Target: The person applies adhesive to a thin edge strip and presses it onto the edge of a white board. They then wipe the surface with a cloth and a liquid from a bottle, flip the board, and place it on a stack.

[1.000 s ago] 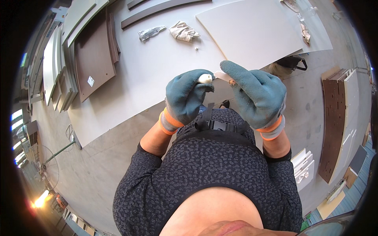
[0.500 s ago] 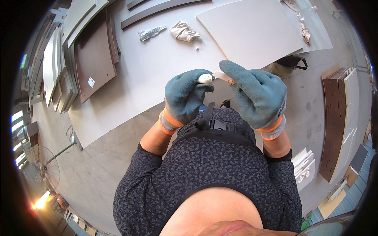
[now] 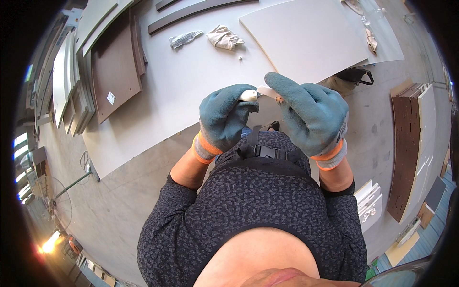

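Note:
My left hand (image 3: pixel 223 115), in a blue-green coated glove with an orange cuff, is closed round a small white tube-like piece (image 3: pixel 248 95); its rounded end sticks out past the thumb. My right hand (image 3: pixel 313 115), gloved the same way, pinches a slim whitish piece (image 3: pixel 268 92) whose kind I cannot make out. That piece points at the end of the white tube-like piece, very close to it; whether they touch is unclear. Both hands are in front of my body, at the near edge of the white worktable (image 3: pixel 158 110). The gloves hide most of what they hold.
On the table lie a crumpled cloth (image 3: pixel 224 37), a grey crumpled wrapper (image 3: pixel 185 39), a tiny white bit (image 3: pixel 240 58), a large pale panel (image 3: pixel 306 38) and dark strips (image 3: pixel 201 13). Brown panels (image 3: pixel 114 71) are stacked left; more boards (image 3: pixel 406 148) stand right. A fan (image 3: pixel 53 203) is lower left.
The right hand and its whitish piece have shifted very slightly left, toward the left hand. The grips look the same.

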Tool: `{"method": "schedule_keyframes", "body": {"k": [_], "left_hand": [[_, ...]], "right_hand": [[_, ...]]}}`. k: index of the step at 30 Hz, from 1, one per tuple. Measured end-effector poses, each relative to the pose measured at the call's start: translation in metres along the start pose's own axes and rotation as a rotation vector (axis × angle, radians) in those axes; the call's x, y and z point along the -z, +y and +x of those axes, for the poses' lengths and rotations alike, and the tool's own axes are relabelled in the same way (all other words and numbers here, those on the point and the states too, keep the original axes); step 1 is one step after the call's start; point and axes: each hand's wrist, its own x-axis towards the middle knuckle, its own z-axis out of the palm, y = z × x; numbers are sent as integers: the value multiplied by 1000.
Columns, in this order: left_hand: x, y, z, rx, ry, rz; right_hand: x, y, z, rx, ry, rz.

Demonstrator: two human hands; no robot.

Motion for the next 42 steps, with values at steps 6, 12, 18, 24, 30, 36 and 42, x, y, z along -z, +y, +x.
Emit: {"method": "schedule_keyframes", "body": {"k": [6,12,18,24,30,36,42], "left_hand": [[0,-1,0,-42,9,16],[1,0,0,-33,5,15],[0,1,-1,-4,1,-2],[0,1,0,1,0,-7],[1,1,1,9,-22,12],[-2,-3,-1,36,-19,34],[-13,-21,-6,149,29,49]], "right_hand": [[0,-2,1,2,-5,-7],[0,-1,-1,34,2,-26],[1,-1,0,34,-1,-23],[2,-2,2,42,-2,-45],[3,-2,0,37,-25,-54],[5,0,1,57,-48,-5],[-6,17,-10,-138,76,412]]}}
